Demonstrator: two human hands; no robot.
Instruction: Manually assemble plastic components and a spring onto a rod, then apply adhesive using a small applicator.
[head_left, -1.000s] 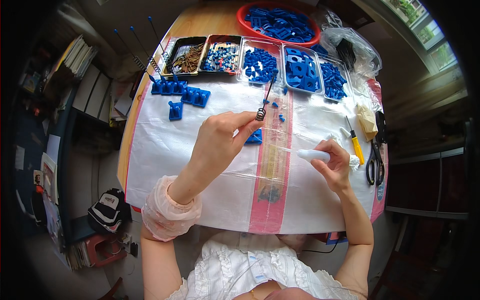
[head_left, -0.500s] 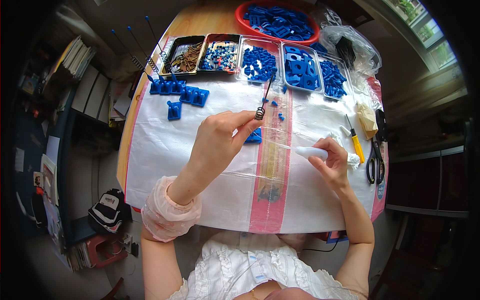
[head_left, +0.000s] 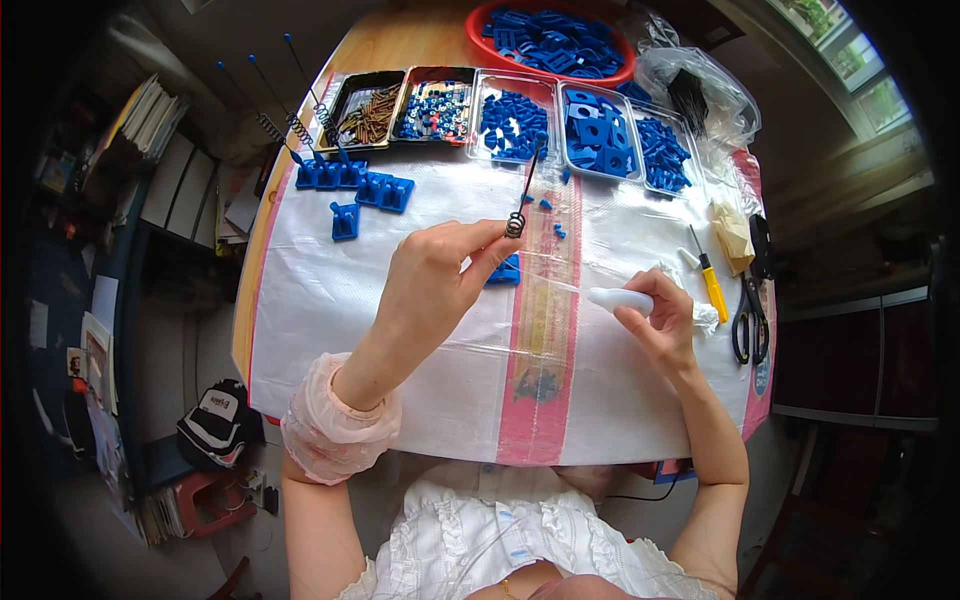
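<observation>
Pinching a black spring by its coil, the left hand is holding it above the cloth's middle; to the right, the right hand is gripping a white bottle, its tip pointing left.

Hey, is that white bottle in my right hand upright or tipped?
Tipped: the white bottle is held sideways in your right hand, its narrow end pointing left.

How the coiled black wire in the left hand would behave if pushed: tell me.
The black wire would probably sway and spring back, given the coil where the left hand pinches it. It seems stiff rather than floppy, its straight length sticking out unsupported, and likely light, being thin.
</observation>
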